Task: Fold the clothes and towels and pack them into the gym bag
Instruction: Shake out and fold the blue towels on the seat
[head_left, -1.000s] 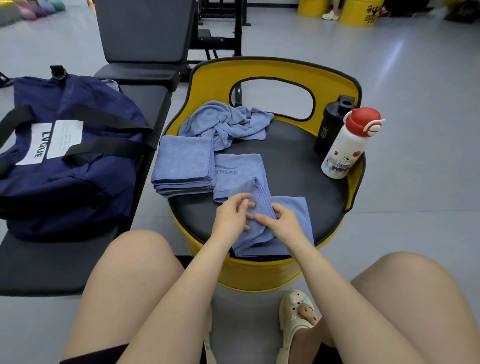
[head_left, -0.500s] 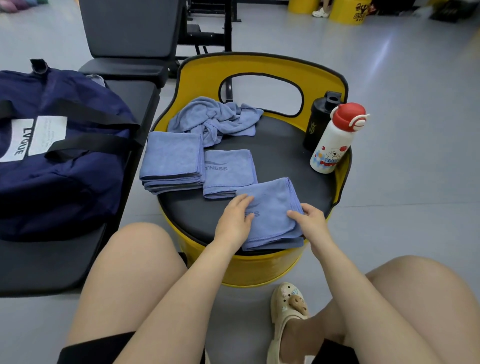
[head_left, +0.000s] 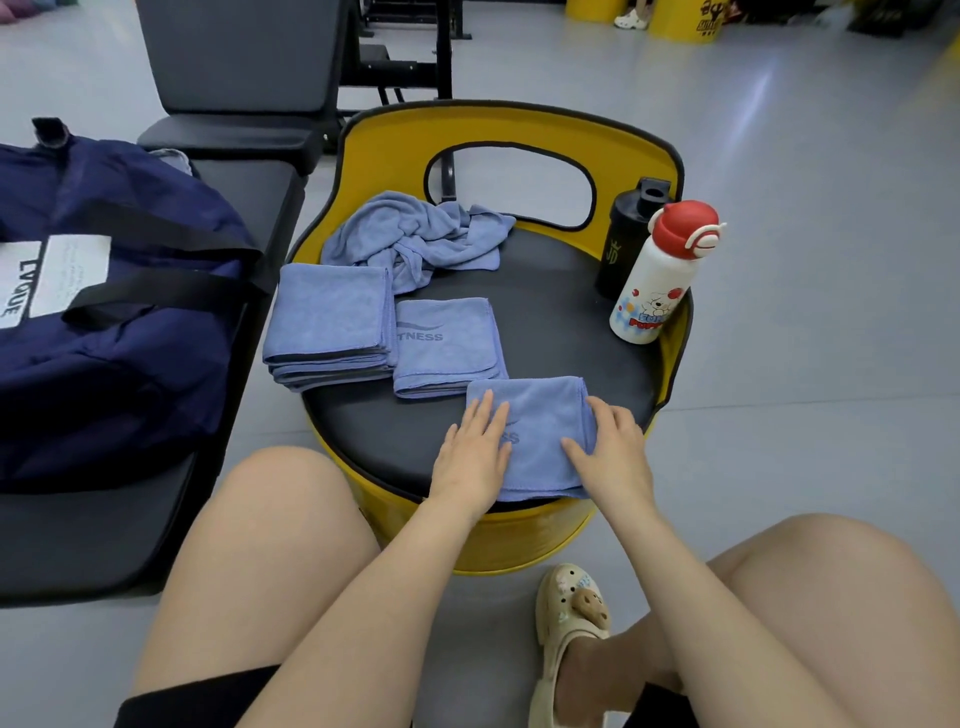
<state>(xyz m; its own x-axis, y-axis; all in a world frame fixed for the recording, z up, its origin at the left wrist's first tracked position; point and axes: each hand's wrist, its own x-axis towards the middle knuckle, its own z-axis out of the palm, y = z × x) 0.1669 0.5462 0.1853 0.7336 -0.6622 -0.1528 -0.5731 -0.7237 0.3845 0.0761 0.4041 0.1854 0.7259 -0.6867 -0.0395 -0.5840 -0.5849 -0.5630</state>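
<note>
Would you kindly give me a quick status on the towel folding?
Left hand and right hand open, flat on the folded towel. One crumpled towel unfolded. Gym bag beside the seat, nothing blocking.

Gym bag (head_left: 104, 332) cropped left; towel (head_left: 540, 415) lettering half-covered.

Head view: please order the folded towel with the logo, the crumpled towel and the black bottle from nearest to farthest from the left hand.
From the left hand:
1. Folded towel with the logo, just beyond it.
2. Crumpled towel, at the seat's back.
3. Black bottle, back right.
</note>
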